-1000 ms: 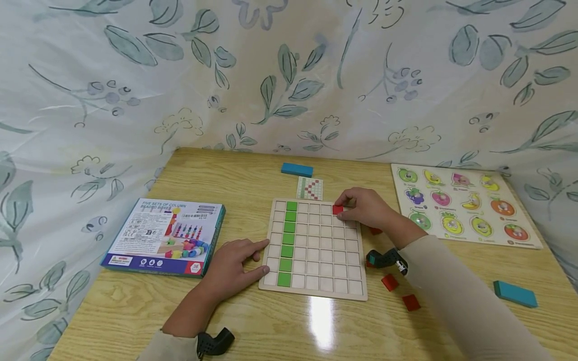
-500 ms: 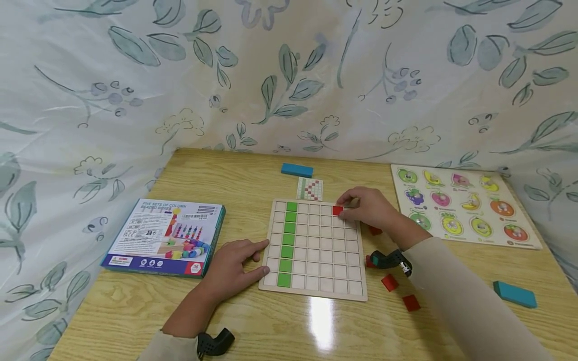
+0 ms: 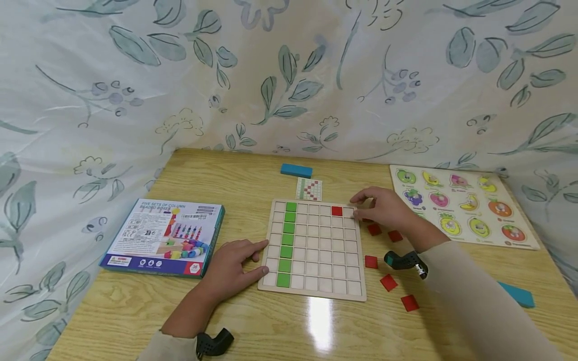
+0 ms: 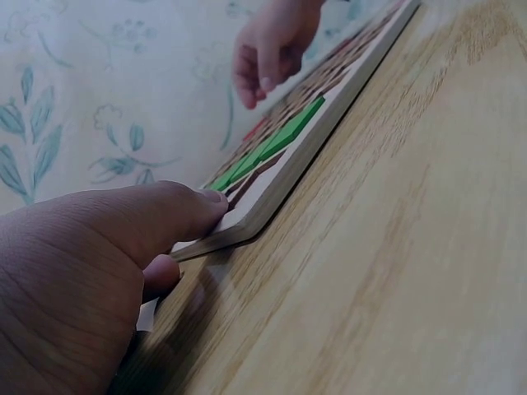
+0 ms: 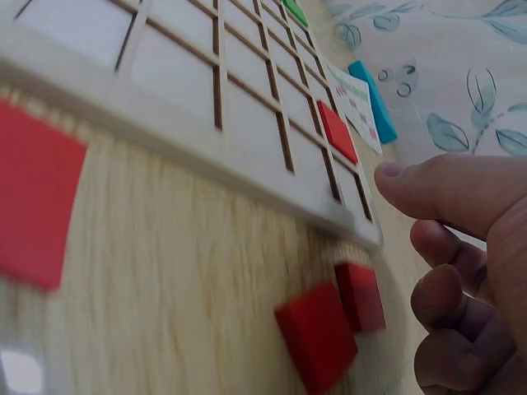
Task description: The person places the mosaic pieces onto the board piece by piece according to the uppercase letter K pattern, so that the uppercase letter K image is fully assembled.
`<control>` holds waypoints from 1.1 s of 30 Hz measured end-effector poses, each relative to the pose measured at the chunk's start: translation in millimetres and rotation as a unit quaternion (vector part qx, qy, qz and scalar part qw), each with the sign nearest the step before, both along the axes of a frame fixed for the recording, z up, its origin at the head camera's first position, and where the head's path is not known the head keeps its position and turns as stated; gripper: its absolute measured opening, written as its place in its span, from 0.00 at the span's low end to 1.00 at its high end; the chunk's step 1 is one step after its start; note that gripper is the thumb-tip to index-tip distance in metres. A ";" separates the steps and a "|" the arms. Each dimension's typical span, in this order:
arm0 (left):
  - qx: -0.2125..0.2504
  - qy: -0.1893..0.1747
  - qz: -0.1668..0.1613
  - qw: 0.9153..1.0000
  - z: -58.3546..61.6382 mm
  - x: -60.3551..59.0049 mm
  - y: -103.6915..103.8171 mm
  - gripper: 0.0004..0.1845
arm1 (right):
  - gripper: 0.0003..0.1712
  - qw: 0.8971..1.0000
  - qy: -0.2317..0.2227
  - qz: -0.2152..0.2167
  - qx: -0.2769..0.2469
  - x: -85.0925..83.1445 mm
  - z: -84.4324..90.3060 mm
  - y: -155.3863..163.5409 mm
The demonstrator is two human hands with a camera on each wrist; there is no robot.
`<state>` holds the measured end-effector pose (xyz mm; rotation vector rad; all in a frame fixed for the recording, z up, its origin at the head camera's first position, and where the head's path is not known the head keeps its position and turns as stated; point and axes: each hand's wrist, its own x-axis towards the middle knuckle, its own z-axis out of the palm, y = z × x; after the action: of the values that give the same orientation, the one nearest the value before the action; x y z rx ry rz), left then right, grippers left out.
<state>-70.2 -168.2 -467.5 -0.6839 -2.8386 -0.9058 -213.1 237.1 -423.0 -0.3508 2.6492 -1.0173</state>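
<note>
Head view: left hand (image 3: 232, 268) flat and relaxed against the near-left edge of the grid board (image 3: 312, 249), right hand (image 3: 384, 209) loosely curled and gripping nothing beside the board's far-right corner, red tile (image 3: 336, 211) seated flat in the far row, sides square to the cells, no long axis, loose red tiles (image 3: 388, 282) along the table's right side. Left wrist view: thumb (image 4: 177, 212) pressed on the board edge, green column (image 4: 272, 148) running lengthwise away. Right wrist view: fingers (image 5: 449, 193) empty above two spare tiles (image 5: 329, 325); advisable to pinch by opposite edges, lower level, board kept braced.
</note>
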 end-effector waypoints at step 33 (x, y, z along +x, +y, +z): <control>0.000 0.002 0.002 1.000 1.8 0.2 0.6 0.29 | 0.20 0.997 0.018 0.017 0.069 4.4 -7.7 30.8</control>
<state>-69.9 -167.6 -465.7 -0.6777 -2.8362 -0.9015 -208.7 267.9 -430.7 -0.3860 2.7170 -0.8186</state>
